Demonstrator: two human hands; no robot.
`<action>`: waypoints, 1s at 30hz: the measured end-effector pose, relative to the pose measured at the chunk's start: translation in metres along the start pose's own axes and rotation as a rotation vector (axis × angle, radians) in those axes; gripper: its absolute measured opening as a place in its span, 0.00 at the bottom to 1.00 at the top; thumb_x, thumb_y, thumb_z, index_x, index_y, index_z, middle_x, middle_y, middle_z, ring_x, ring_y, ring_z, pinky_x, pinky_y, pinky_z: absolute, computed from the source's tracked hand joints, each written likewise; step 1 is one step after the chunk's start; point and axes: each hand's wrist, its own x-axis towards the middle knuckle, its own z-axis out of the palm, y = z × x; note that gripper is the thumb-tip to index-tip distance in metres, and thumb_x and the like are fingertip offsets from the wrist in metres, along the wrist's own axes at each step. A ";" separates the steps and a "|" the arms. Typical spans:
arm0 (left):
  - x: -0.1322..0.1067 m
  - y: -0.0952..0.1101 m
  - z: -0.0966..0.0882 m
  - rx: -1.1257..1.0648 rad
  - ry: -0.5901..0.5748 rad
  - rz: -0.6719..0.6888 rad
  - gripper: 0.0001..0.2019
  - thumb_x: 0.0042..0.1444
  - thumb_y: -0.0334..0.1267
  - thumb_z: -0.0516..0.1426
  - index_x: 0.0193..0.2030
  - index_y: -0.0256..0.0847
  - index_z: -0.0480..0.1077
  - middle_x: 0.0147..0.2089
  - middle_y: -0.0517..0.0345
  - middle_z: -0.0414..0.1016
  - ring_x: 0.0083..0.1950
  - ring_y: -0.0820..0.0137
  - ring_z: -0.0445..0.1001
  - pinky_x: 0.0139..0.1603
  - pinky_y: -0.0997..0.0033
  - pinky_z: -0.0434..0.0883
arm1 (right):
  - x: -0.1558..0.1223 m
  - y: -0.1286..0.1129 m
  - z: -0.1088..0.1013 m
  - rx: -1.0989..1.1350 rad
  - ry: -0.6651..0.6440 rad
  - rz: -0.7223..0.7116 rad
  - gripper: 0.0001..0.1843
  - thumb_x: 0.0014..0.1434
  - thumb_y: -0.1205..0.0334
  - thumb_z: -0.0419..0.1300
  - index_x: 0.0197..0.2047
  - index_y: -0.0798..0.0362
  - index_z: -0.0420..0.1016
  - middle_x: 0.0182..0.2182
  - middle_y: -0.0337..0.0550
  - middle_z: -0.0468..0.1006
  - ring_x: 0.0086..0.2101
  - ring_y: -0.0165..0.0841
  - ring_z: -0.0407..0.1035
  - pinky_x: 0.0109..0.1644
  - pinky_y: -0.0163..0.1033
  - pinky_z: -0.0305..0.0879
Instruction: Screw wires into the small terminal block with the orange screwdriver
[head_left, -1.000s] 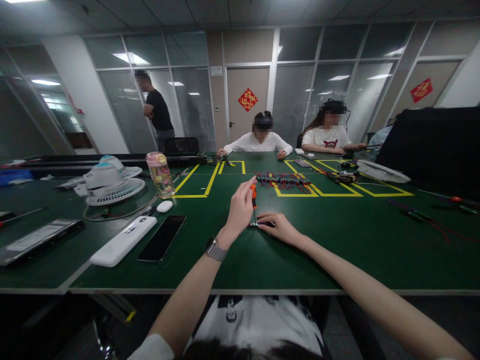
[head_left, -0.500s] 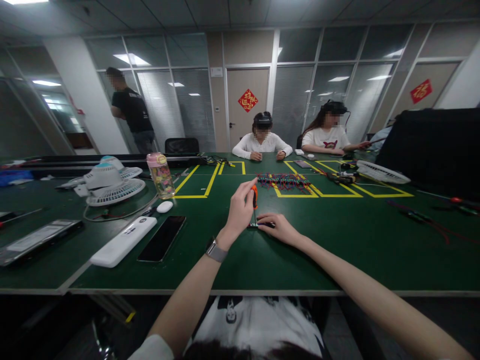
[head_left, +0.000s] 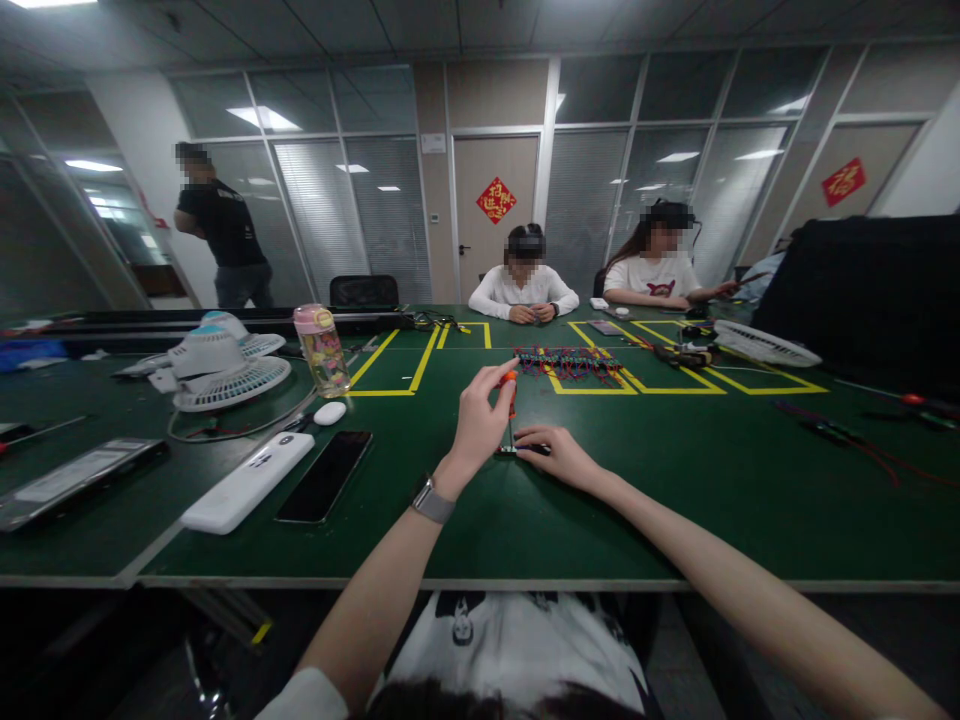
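My left hand [head_left: 481, 418] is closed around the orange and black handle of a screwdriver [head_left: 512, 397], which stands upright with its shaft pointing down. The shaft's lower end meets a small circuit board [head_left: 508, 450] lying on the green table [head_left: 480, 545]. Low on the table, my right hand [head_left: 556, 455] pinches the right end of that board, its fingertips partly covering it. Beyond my hands lies a row of small boards with red and blue wires [head_left: 574, 363].
To the left are a black phone [head_left: 325, 478], a white power bank [head_left: 249, 484], a white oval case [head_left: 329, 413], a bottle [head_left: 322, 352] and white fans [head_left: 232, 372]. Wired parts [head_left: 832, 430] lie at right. Two people sit opposite; another person [head_left: 225, 230] stands at back left.
The screwdriver handle has turned in my left hand, showing more orange, while my right hand stays put. The standing person has moved left, and the person opposite has brought their hands together.
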 end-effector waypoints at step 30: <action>0.000 0.001 -0.001 0.026 0.009 -0.030 0.13 0.63 0.36 0.52 0.51 0.43 0.72 0.45 0.54 0.72 0.45 0.70 0.72 0.47 0.72 0.69 | 0.000 -0.002 -0.001 0.006 -0.003 0.008 0.11 0.59 0.59 0.60 0.42 0.49 0.81 0.46 0.48 0.79 0.46 0.41 0.74 0.52 0.46 0.68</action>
